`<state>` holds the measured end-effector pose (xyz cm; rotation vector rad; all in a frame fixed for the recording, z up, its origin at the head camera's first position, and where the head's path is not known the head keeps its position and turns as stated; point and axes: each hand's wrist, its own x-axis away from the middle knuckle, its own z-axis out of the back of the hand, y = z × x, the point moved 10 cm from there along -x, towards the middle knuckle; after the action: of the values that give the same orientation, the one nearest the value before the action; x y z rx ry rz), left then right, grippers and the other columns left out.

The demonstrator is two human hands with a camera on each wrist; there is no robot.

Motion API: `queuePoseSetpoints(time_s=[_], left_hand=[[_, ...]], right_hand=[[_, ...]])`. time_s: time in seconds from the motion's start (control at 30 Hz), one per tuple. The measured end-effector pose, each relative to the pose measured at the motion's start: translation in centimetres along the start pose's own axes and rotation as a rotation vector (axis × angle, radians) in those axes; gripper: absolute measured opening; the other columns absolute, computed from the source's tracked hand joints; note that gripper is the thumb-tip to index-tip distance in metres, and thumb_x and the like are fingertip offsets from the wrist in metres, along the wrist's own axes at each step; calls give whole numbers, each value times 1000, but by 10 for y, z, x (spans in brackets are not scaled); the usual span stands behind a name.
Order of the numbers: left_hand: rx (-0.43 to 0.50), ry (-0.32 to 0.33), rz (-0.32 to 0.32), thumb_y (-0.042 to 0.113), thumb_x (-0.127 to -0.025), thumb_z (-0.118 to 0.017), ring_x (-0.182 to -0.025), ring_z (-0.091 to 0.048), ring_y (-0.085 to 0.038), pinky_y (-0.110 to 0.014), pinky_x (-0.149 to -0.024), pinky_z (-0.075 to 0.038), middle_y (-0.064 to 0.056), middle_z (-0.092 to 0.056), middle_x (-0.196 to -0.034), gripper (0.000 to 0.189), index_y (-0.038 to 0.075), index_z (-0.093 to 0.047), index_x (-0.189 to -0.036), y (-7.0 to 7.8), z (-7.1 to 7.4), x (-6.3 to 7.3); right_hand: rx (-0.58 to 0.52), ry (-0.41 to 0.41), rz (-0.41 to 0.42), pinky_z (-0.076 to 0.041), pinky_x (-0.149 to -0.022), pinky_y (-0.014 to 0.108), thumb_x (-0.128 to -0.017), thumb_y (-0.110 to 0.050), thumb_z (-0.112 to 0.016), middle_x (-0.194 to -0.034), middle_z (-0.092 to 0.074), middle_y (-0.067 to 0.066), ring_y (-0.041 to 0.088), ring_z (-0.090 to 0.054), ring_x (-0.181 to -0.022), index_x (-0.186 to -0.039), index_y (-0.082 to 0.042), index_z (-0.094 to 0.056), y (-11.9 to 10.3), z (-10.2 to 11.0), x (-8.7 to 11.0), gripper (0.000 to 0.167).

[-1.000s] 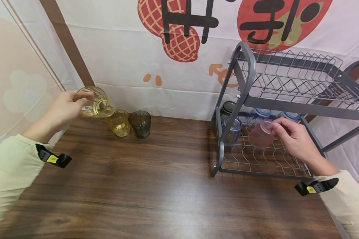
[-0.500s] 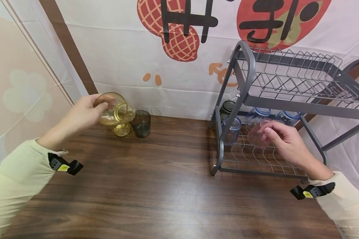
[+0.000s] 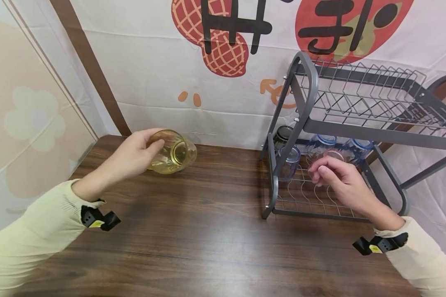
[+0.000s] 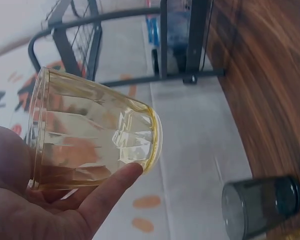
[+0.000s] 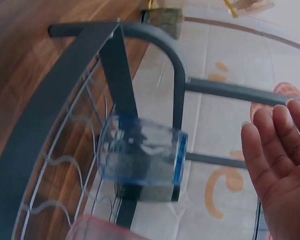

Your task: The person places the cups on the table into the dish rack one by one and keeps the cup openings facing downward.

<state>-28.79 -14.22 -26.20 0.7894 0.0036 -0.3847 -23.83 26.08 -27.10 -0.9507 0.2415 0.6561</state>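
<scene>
Well, left hand [image 3: 135, 152] grips tapered translucent yellow cup [image 3: 173, 153]

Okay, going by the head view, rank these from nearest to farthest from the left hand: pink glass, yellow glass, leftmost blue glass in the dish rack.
1. Yellow glass: gripped in the left hand.
2. Leftmost blue glass: to the right, low in the dish rack.
3. Pink glass: farther right, partly hidden behind the right hand.

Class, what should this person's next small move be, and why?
Probably carry the yellow drinking glass in the left hand toward the right hand, which looks open and holds nothing, while blue glasses stand on the rack's lower shelf.
</scene>
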Motion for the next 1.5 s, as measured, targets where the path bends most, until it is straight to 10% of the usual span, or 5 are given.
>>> queuePoseSetpoints(time_s=[0.27,0.53,0.93,1.5], left_hand=[[145,-44,-39,3,-107,-42,-99,-72,-28,-29,-79,-61,-19,-65,-131,36,3,-58,-140,20,-26,5],[81,39,-218,-7,-102,-46,-83,-70,-22,-26,-65,-56,-14,-62,-133,38,3,-62,-135,47,-39,13],[38,97,-448,-12,-98,-51,-120,-61,-19,-37,-102,-52,-8,-63,-134,40,1,-62,-134,86,-58,27],[-28,215,-714,-19,-89,-52,-128,-57,-26,-34,-113,-43,-13,-62,-135,50,0,-62,-134,118,-71,44]], right_hand=[[-242,-85,49,-57,-66,23,-104,9,-39,-89,-63,10,14,-65,-79,-112,6,-62,-12,-27,-1,24],[-449,-167,-35,-60,-65,30,-108,1,-35,-104,-62,8,17,-66,-89,-121,7,-54,-15,-55,-5,24],[-760,-186,27,-62,-77,35,-109,-1,-26,-135,-53,11,20,-62,-113,-138,1,-47,-44,-85,-13,36],[-876,-143,-86,-59,-92,38,-106,-4,-37,-139,-49,10,22,-55,-123,-145,-3,-43,-42,-117,-26,39]])
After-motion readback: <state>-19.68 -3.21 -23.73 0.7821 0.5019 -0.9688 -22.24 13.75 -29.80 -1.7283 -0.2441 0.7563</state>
